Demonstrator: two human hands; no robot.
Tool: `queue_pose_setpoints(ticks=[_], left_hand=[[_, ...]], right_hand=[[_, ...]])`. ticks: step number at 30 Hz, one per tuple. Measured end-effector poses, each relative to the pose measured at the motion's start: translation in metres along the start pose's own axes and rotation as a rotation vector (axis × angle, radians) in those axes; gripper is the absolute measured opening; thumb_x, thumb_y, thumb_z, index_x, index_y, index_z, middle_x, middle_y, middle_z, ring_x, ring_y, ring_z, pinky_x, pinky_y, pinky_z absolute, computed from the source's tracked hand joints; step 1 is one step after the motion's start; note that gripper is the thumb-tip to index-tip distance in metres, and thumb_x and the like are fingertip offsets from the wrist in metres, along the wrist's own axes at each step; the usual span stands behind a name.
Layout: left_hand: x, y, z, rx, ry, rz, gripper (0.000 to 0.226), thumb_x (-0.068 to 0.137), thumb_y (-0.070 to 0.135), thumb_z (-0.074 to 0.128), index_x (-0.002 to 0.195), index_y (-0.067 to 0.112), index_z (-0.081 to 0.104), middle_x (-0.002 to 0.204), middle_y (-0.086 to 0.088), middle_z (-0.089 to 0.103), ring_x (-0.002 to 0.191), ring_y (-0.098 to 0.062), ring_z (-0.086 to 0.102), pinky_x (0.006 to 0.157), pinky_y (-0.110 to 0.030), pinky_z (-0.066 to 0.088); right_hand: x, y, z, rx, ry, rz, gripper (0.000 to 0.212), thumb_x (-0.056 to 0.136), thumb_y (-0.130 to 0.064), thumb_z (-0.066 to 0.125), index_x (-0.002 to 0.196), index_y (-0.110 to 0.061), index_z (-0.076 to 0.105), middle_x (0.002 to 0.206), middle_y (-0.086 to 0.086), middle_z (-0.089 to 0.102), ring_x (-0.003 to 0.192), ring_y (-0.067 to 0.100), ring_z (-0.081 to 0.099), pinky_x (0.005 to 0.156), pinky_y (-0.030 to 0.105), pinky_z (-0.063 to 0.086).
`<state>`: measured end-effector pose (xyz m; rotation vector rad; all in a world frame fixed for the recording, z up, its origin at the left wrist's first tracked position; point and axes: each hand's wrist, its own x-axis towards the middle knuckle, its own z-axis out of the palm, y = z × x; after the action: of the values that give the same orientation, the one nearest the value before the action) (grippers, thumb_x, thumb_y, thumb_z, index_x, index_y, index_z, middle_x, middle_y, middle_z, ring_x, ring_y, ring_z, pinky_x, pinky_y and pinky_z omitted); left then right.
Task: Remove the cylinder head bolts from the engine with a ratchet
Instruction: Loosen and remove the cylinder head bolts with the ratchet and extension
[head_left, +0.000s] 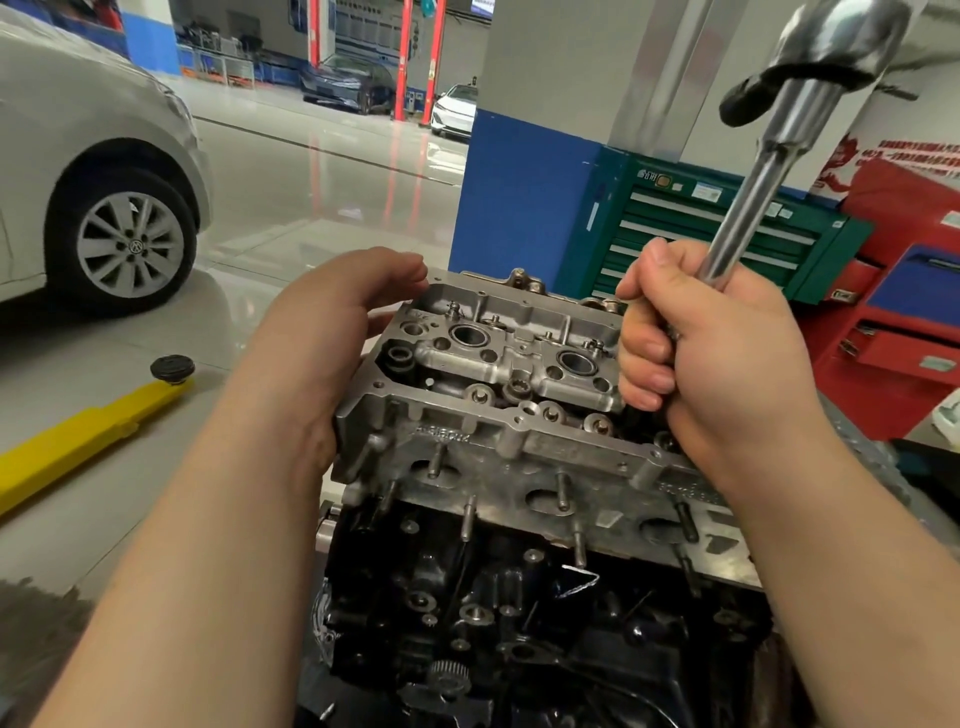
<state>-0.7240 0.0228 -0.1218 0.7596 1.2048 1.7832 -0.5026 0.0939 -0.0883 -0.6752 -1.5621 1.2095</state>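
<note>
The engine stands in front of me, a grey aluminium cylinder head (498, 395) on a black block (519, 613). My right hand (717, 358) grips the lower shaft of a long chrome ratchet extension (753, 197), which rises up and to the right to the ratchet head (841, 36) at the top edge. The shaft's lower end is hidden behind my fingers, over the head's right side. My left hand (332, 332) holds the head's left end, fingers curled over its far edge. A head bolt (601, 425) shows near the front rail.
A silver car (93, 208) stands at the left on the glossy floor. A yellow lift arm (78, 441) with a black pad lies at the lower left. A green tool cabinet (727, 234) and a red tool cart (893, 322) stand behind the engine beside a blue-and-white pillar.
</note>
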Motion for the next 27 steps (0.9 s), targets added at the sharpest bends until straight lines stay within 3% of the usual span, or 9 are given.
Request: queue_pose_setpoints(ticks=[7,20,24,27], left_hand=[[0.002,-0.001,-0.002,0.015,-0.003,-0.011,0.023,0.090,0.034,0.069,0.104,0.018,0.078,0.111,0.004,0.080,0.113,-0.021,0.072,0.088,-0.043,0.057],[0.001,-0.001,0.000,0.013,-0.003,0.003,0.017,0.091,0.034,0.068,0.096,0.021,0.077,0.110,0.005,0.080,0.114,-0.021,0.072,0.081,-0.037,0.059],[0.003,-0.002,-0.001,0.011,-0.008,-0.007,0.018,0.091,0.034,0.068,0.097,0.021,0.078,0.110,0.004,0.080,0.115,-0.022,0.071,0.089,-0.043,0.058],[0.004,-0.003,-0.001,0.002,-0.019,0.002,0.016,0.090,0.034,0.068,0.092,0.022,0.078,0.109,0.004,0.081,0.110,-0.020,0.072,0.082,-0.039,0.059]], right_hand=[[-0.009,0.001,-0.004,0.052,-0.003,-0.004,0.030,0.108,-0.026,0.051,0.083,-0.011,0.056,0.056,0.006,0.031,0.045,0.016,0.024,0.044,0.028,0.024],[-0.004,-0.005,0.005,-0.031,0.023,-0.044,0.031,0.108,-0.029,0.052,0.082,-0.013,0.057,0.054,0.004,0.031,0.043,0.016,0.024,0.042,0.026,0.026],[0.001,-0.018,0.015,0.082,0.043,-0.154,0.028,0.109,-0.027,0.049,0.087,-0.012,0.054,0.055,0.004,0.027,0.044,0.018,0.018,0.042,0.025,0.022],[0.005,-0.025,0.026,0.149,-0.007,-0.174,0.029,0.110,-0.028,0.047,0.088,-0.011,0.053,0.056,0.005,0.024,0.045,0.019,0.015,0.043,0.024,0.023]])
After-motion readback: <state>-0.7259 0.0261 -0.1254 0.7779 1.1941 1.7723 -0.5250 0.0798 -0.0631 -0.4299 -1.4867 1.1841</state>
